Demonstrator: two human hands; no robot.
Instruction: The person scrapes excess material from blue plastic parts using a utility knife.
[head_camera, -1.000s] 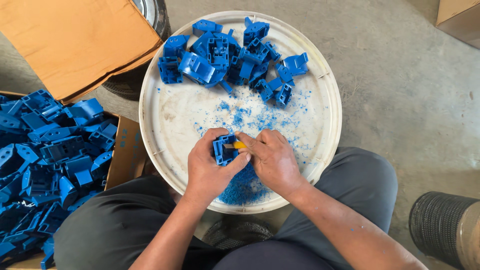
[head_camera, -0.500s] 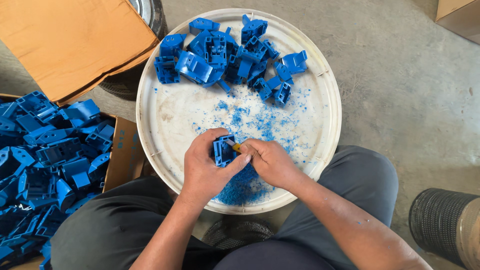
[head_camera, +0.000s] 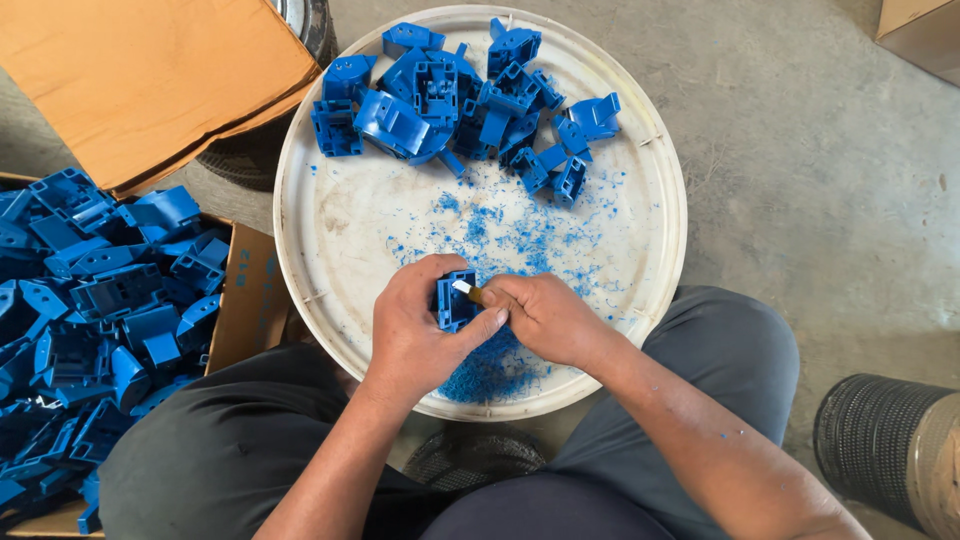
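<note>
My left hand (head_camera: 420, 320) grips a small blue plastic part (head_camera: 455, 300) over the near edge of a round white tray (head_camera: 330, 230). My right hand (head_camera: 545, 315) holds a small knife (head_camera: 470, 291) whose tip rests against that part; most of the tool is hidden in my fist. Blue plastic shavings (head_camera: 500, 240) are scattered across the tray and heaped just below my hands. A pile of several blue plastic parts (head_camera: 455, 95) lies at the tray's far side.
A cardboard box (head_camera: 245, 300) at my left is full of blue plastic parts (head_camera: 90, 300), with its flap (head_camera: 140, 80) folded back. A ribbed dark cylinder (head_camera: 890, 450) stands at the lower right. Grey concrete floor (head_camera: 820, 170) surrounds the tray.
My hands have stayed in the same spot on the tray. The knife tip has shifted slightly along the blue part, and my right hand has turned a little.
</note>
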